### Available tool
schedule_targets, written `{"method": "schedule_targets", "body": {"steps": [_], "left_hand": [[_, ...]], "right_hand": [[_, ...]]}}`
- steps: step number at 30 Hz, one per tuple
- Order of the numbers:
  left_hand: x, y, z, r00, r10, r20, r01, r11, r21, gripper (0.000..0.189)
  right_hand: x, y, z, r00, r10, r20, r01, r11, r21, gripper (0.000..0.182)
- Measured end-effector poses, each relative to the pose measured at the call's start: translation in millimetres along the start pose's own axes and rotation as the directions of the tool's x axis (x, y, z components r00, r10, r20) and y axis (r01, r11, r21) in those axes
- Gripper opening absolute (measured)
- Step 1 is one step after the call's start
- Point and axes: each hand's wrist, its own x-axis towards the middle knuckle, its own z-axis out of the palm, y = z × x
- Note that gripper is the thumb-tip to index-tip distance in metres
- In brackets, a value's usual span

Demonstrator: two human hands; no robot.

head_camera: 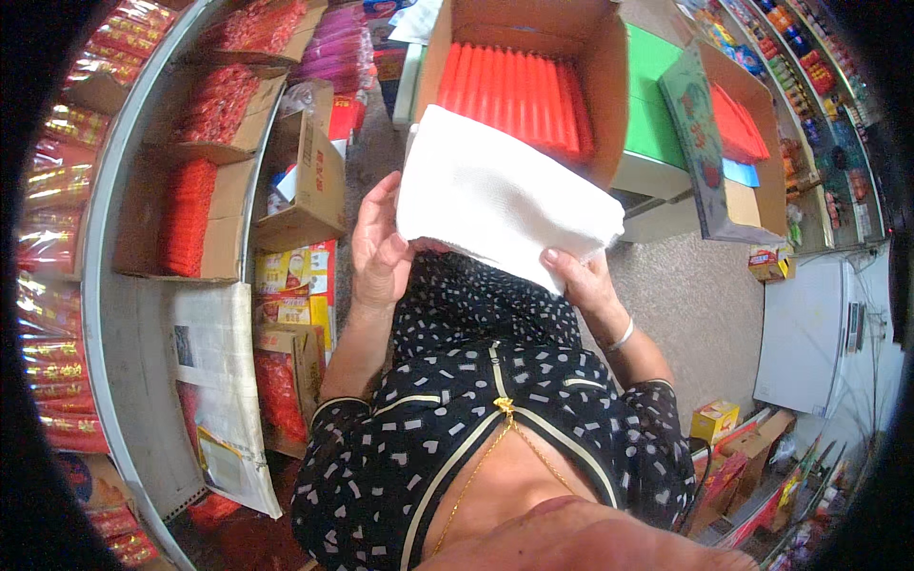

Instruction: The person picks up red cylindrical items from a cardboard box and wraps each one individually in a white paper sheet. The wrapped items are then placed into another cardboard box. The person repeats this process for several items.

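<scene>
A folded white cloth (pixel 500 185) with a textured surface is held out before my body, tilted down to the right. My right hand (pixel 582 278) grips its lower right corner, thumb on top and fingers hidden beneath. At the left edge, my left hand (pixel 382 250) has its thumb by the cloth's corner, and some fingers pass underneath. Just beyond the cloth stands an open cardboard carton (pixel 607 93) holding rows of long red sticks, perhaps candles (pixel 510 100). The cloth covers part of the carton's near side.
On my left, a metal shelf (pixel 118 235) bears cartons of red packets (pixel 189 214). Another cardboard box (pixel 321 178) stands beside it. A green-topped surface (pixel 653 100) and an open box of red items (pixel 739 128) are at right, above a white appliance (pixel 800 335).
</scene>
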Motion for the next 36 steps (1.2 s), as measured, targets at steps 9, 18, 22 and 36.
{"method": "schedule_targets", "body": {"steps": [9,18,22,36], "left_hand": [[17.2,-6.5,16.4,0.945,0.249,-0.211,-0.216,0.962,0.166,0.048],[42.6,4.6,-37.5,0.799,0.441,-0.409,-0.359,0.895,0.266,0.043],[46.7,-9.2,-39.3,0.754,0.48,-0.449,-0.419,0.877,0.234,0.044],[57.8,-33.9,-29.9,0.794,0.342,-0.502,-0.372,0.927,0.043,0.044]], "right_hand": [[9.0,-31.8,-25.6,0.908,-0.158,0.388,0.316,0.866,-0.387,0.05],[131.2,-103.0,-230.5,0.792,-0.58,-0.192,-0.086,0.206,-0.975,0.042],[160.5,-101.6,-247.9,0.877,-0.424,-0.227,-0.171,0.167,-0.971,0.03],[97.1,-98.6,-214.9,0.923,-0.376,0.08,0.119,0.08,-0.99,0.013]]}}
